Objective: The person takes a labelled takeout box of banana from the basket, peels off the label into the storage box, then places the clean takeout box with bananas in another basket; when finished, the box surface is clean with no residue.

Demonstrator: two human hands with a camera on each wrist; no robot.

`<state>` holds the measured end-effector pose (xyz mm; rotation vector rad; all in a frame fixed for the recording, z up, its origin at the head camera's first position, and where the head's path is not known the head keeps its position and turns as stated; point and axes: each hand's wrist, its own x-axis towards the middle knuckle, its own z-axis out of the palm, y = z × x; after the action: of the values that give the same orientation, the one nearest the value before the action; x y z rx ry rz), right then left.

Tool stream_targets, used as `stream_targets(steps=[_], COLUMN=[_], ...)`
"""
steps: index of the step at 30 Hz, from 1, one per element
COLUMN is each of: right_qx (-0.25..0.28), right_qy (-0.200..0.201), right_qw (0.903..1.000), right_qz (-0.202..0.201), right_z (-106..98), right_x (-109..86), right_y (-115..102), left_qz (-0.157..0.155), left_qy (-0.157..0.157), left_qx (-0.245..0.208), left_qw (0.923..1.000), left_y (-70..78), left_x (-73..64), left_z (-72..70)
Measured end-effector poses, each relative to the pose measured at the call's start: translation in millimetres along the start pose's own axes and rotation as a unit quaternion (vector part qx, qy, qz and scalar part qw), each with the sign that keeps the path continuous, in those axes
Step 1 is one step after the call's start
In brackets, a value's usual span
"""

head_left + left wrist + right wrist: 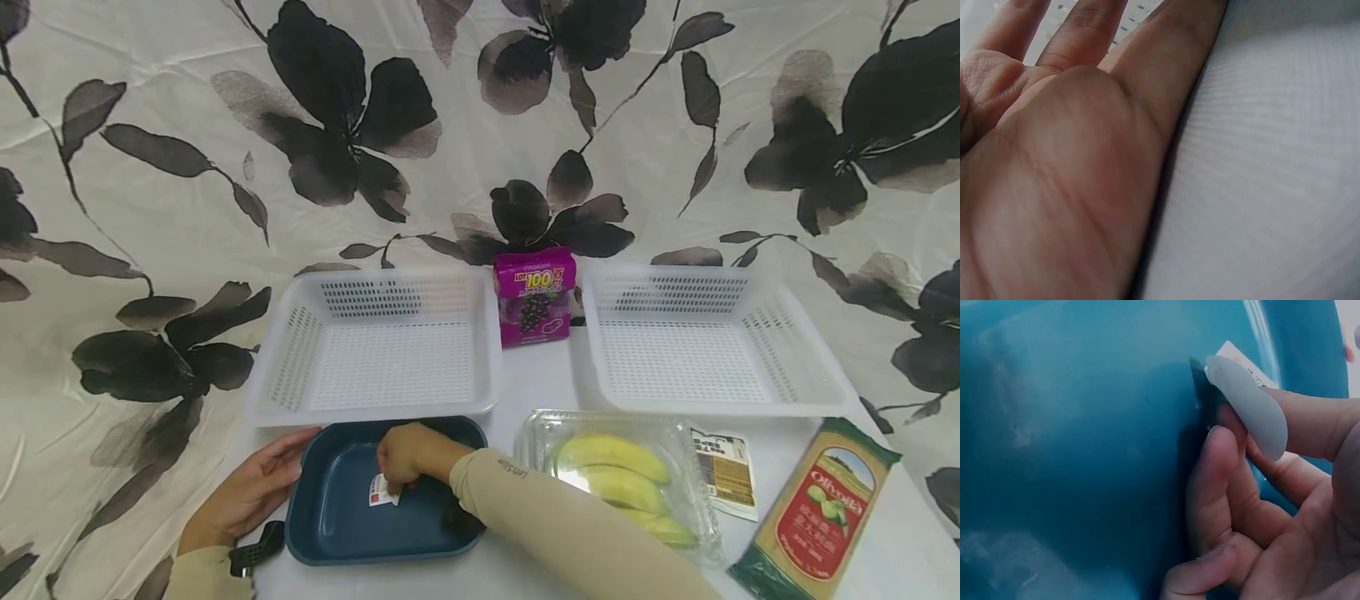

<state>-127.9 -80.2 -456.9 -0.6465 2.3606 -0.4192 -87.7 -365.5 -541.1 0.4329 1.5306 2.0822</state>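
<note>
A dark blue rectangular basin (337, 467) stands at the front left of the table. My right hand (412, 454) reaches down into it and pinches a white paper label (379, 492) with small print. In the right wrist view, part of the label (1250, 406) curls up pale and blank between thumb and fingers, while its printed corner lies against the blue surface. Outside the basin's left wall is my left hand (251, 487), its fingers fairly straight and the fingertips right at the rim. The left wrist view shows the palm (1066, 187) close up, holding nothing.
Two white perforated baskets (375, 417) (720, 408) stand behind, with a purple candy bag (534, 300) between them. To the right lie a clear clamshell box (540, 433) of yellow fruit, a small packet (726, 475) and a pasta bag (817, 512).
</note>
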Motion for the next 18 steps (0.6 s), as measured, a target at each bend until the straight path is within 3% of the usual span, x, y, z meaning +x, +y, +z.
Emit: stream_targets(steps=[18], right_qx=[-0.069], right_qy=[0.043], right_qw=[0.9941], right_qz=[0.072], right_z=[6.0], right_x=[0.3], right_y=[-6.1], left_qz=[0.005], left_qy=[-0.010], left_qx=[-0.008], left_qw=[0.9999], left_y=[1.7], left_x=[1.0], left_z=[0.3])
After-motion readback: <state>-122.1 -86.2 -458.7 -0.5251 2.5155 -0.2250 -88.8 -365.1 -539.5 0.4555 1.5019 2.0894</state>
